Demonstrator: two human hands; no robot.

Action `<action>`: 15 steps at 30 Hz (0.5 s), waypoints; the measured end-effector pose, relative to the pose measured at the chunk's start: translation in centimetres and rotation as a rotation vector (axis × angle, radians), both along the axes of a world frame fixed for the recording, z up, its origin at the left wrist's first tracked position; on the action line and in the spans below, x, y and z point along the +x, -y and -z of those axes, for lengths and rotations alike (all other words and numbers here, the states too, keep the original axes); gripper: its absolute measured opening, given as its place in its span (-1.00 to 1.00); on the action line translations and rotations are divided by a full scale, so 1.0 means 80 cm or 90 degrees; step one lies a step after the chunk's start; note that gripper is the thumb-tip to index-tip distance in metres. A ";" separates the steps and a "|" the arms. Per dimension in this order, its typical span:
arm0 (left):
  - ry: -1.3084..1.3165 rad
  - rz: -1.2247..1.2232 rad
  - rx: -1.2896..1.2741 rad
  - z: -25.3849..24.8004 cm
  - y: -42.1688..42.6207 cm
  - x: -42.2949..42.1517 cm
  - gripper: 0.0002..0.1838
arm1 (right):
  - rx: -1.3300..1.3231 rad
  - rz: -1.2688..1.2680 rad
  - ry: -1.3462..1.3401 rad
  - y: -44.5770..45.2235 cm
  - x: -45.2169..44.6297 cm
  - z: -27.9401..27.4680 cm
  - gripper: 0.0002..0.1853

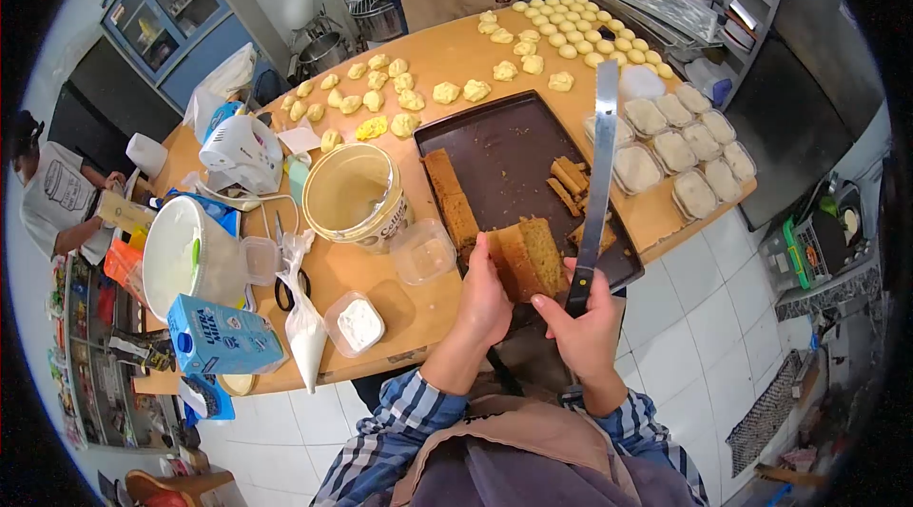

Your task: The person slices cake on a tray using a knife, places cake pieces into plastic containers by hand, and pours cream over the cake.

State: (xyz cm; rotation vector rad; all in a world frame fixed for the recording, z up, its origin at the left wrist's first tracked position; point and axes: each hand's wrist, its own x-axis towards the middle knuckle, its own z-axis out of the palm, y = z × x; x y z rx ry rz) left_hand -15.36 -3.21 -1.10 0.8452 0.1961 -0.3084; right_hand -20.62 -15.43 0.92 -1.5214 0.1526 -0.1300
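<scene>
My left hand (483, 305) grips one side of a thick brown cake piece (525, 258), held over the near edge of a dark baking tray (495, 131). In my right hand (582, 334) is a long serrated knife (601, 165), its black handle in my fingers and its blade pointing up and away. The fingertips of that hand also lie at the cake piece's right side. A long cake strip (449, 201) rests along the tray's left side. Thin cake offcuts (568, 185) lie at its right, partly behind the blade.
Left of the tray stand a large tub (354, 193), a white bucket (195, 255), a milk carton (223, 338), a piping bag (304, 326) and a hand mixer (242, 153). Dough pieces (445, 92) and filled containers (673, 153) lie beyond and right. Two people are nearby.
</scene>
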 end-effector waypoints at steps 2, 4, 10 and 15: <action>-0.017 -0.012 0.009 0.020 -0.002 0.004 -0.34 | -0.034 -0.007 0.047 -0.003 -0.005 0.004 -0.47; -0.050 0.022 -0.006 0.012 -0.004 0.003 -0.38 | -0.008 -0.045 0.045 -0.002 -0.012 0.003 -0.50; -0.068 0.297 -0.458 0.023 -0.040 0.003 -0.35 | 0.084 -0.068 0.026 0.017 -0.027 -0.023 -0.57; -0.113 0.328 -0.457 0.017 -0.043 -0.003 -0.30 | -0.129 -0.064 0.075 0.047 -0.014 -0.014 -0.53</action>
